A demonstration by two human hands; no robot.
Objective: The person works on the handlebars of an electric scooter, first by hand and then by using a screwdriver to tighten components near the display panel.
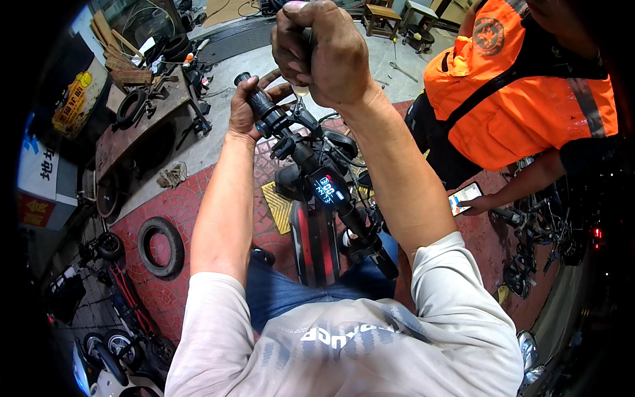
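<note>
While the left hand (248,109) wraps the black grip (254,96) of a scooter handlebar (311,169) at centre, the right hand (324,49) is fisted at twelve o'clock around a tool, mostly hidden. A tyre (159,246) lies on the floor at nine o'clock; a person in an orange vest (522,86) stands at two o'clock.

Light short-sleeved shirt, blue jeans, bare forearms

Just the one view here — a wide fisheye worn on the head, looking steeply down past the person's chest and forearms, so it's upright, not mirrored. It sits really close to the black scooter handlebar with its lit display (329,187), and the red patterned paving floor (192,205) bends toward the dark rim.
</note>
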